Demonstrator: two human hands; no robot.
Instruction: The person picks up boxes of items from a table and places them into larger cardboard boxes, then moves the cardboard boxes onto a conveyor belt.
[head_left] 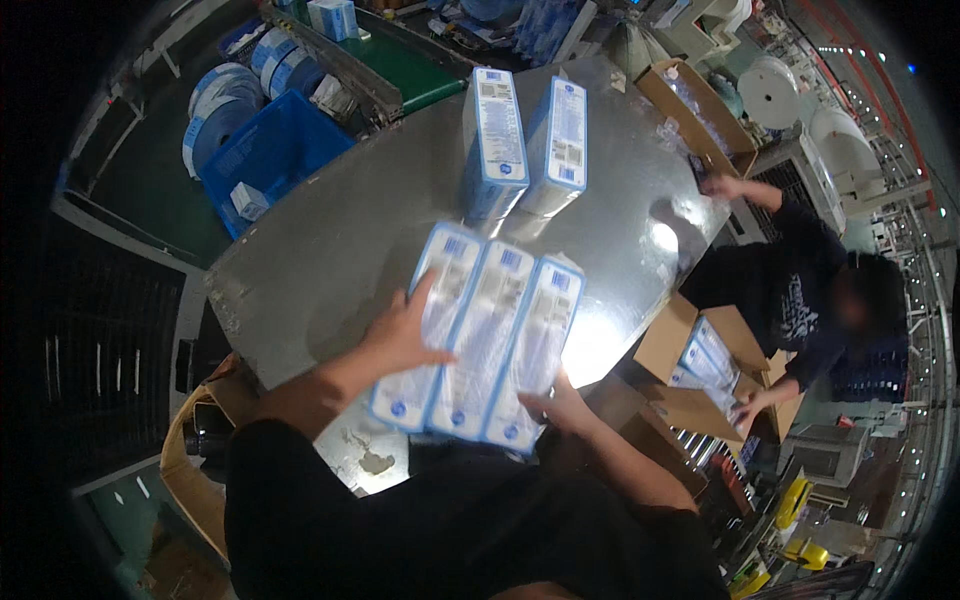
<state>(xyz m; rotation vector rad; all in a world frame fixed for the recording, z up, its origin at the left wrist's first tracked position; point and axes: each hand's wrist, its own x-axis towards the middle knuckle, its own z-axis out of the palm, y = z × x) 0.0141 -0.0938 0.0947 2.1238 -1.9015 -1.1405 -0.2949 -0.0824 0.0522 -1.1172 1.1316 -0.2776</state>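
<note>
So both hands, left hand point(405, 335) and right hand point(558, 405), have fingers wrapped round three packs point(480, 340) lifted just over the metal table point(330, 230), probably mid-transfer, needing a steady grip next.

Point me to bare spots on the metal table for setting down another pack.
Bare metal table lies left of the two upright packs, toward the blue bin. A second patch sits right of them, around the glare. The near edge is crowded: left hand and right hand hold three packs.
</note>
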